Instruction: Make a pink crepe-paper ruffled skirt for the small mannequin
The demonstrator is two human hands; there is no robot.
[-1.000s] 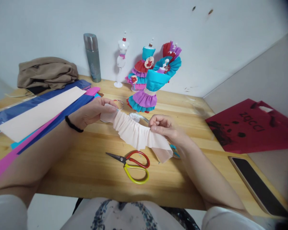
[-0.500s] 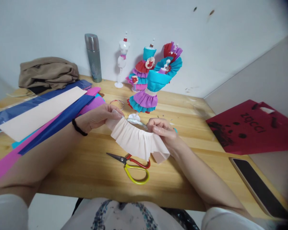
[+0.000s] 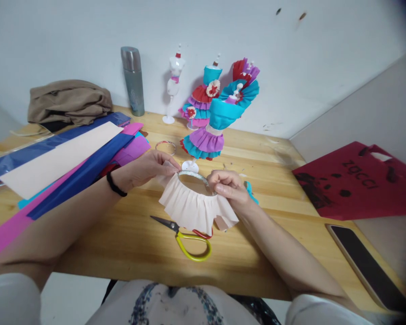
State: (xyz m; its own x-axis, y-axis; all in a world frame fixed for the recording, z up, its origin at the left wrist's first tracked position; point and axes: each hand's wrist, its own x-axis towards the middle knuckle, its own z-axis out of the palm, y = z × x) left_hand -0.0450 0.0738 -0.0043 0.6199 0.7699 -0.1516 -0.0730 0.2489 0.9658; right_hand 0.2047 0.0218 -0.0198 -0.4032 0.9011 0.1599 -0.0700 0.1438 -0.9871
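Note:
Between my hands hangs a pleated cream crepe paper strip [image 3: 189, 205], its gathered upper edge curving along a ring of patterned tape [image 3: 193, 174]. My left hand [image 3: 157, 166] pinches the strip's left end, fingers closed. At the other end my right hand [image 3: 230, 186] grips the strip and the ring's edge between thumb and curled fingers. Just below the ruffle lie scissors [image 3: 189, 241] with one yellow and one red handle; the paper covers part of the red one. Right behind the ring stands a small mannequin [image 3: 209, 140] in a turquoise and purple ruffled paper dress.
Two more dressed mannequins and a bare white mannequin [image 3: 173, 85] stand by the wall, near a thermos [image 3: 133, 83]. Coloured paper sheets [image 3: 64, 158] and a brown cloth [image 3: 69, 101] lie left. Another tape ring [image 3: 165, 147] rests behind my left hand. A red bag [image 3: 355, 185] and phone [image 3: 365, 266] are right.
The ruffle has tilted and dropped slightly, so more of the ring shows and more of the red scissor handle is covered. Both hands keep their pinch.

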